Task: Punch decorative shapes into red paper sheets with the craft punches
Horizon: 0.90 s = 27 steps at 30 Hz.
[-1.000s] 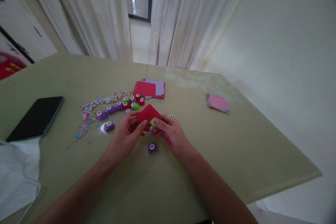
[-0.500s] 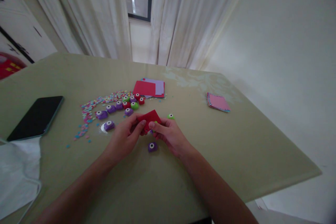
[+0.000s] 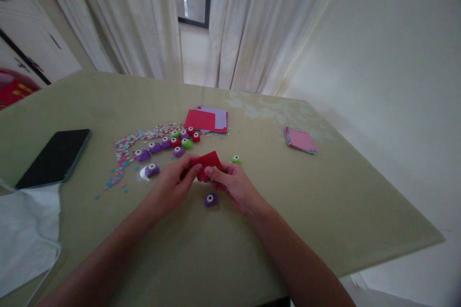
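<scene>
My left hand [image 3: 179, 178] is closed, pinching a small piece of red paper [image 3: 208, 159] between thumb and fingers. My right hand [image 3: 232, 183] is closed around a small green craft punch [image 3: 215, 168] at the paper's right side; only a sliver of it shows beneath the thumb. The paper's lower edge looks notched. Just below the hands sits a purple craft punch [image 3: 211, 199] with a star on top. Another green punch [image 3: 236, 159] lies beyond my right hand. Left of my left hand, a purple punch [image 3: 151, 170] rests by a white round patch.
Several purple, red and green punches [image 3: 165, 142] stand grouped behind the hands. Paper confetti [image 3: 124, 148] curves around them. Stacked red and lilac paper [image 3: 200, 120] lies farther back, pink sheets [image 3: 301, 140] to the right. At left are a dark tablet [image 3: 54, 158] and white cloth [image 3: 29, 240].
The view has shifted slightly, moving the table things a little to the right in the picture. Both hands keep their hold, and the red paper's notched lower edge shows more clearly.
</scene>
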Available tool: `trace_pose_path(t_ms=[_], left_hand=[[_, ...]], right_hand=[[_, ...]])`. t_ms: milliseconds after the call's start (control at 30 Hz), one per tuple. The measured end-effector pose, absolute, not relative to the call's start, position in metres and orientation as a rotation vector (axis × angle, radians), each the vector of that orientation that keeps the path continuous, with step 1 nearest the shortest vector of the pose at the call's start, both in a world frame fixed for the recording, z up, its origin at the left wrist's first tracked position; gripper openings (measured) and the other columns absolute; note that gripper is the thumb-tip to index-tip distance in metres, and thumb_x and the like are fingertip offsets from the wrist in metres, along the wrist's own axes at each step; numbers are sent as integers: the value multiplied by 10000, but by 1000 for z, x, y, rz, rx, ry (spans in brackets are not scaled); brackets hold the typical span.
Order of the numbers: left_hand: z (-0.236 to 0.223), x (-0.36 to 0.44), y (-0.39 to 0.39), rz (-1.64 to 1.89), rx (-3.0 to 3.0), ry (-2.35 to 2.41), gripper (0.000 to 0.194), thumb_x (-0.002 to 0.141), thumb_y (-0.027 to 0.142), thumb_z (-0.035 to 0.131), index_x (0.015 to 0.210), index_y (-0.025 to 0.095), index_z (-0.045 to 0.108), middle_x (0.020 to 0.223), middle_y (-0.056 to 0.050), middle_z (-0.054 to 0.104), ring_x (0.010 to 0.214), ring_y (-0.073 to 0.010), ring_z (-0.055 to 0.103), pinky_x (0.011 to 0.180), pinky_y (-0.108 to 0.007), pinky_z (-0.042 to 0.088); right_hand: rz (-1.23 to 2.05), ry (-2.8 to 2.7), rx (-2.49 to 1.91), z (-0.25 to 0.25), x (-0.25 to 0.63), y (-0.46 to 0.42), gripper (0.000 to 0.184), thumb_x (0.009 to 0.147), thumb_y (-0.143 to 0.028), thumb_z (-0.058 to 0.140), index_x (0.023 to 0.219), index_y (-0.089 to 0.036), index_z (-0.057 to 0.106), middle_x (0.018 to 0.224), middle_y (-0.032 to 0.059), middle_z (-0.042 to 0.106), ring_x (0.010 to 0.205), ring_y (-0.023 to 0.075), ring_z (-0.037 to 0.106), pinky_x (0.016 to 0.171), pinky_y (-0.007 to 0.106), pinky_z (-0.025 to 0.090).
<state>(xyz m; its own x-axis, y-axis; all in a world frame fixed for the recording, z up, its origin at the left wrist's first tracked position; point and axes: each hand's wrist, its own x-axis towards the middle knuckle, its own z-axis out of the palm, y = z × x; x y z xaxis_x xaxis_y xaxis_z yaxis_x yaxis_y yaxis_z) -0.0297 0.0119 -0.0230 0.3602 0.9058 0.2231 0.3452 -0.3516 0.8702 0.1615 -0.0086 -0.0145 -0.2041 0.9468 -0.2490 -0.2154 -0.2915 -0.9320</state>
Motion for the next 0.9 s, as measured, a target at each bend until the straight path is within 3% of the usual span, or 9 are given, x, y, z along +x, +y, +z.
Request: trace_pose_path(t_ms=[233, 400, 600, 900], left_hand=[[-24, -30, 14, 970, 1880, 1052, 229, 1066, 390, 533, 1047, 215, 681, 889, -11, 726, 790, -195, 645, 714, -310, 490], [-19, -24, 9, 1091, 1672, 1104, 292, 1042, 481, 569, 1104, 221, 686, 959, -32, 749, 847, -219, 684, 722, -325, 538], [-17, -8, -4, 1033, 1260, 876, 468, 867, 567, 809, 1146, 198, 738, 1086, -90, 820, 1079, -310, 755, 913, -409, 624], [-18, 2, -19, 1094, 1006, 864, 481, 777, 452, 926, 1157, 192, 788, 1149, -104, 825, 1081, -291, 762, 961, -390, 613]], right_hand=[[1615, -1010, -1129, -14, 158, -10, 406, 719, -564, 916, 875, -199, 831, 835, 49, 762, 657, 135, 538, 618, 283, 375], [1539, -1010, -1114, -16, 156, -9, 417, 708, -548, 929, 863, -179, 815, 759, 27, 716, 604, 114, 483, 563, 264, 337], [1456, -1049, -1048, -16, 150, -13, 341, 742, -482, 909, 872, -179, 820, 637, -29, 607, 555, 104, 439, 528, 250, 332], [1291, -1170, -982, -15, 145, -16, 181, 760, -388, 869, 797, -214, 833, 708, -7, 696, 620, 139, 559, 566, 252, 435]])
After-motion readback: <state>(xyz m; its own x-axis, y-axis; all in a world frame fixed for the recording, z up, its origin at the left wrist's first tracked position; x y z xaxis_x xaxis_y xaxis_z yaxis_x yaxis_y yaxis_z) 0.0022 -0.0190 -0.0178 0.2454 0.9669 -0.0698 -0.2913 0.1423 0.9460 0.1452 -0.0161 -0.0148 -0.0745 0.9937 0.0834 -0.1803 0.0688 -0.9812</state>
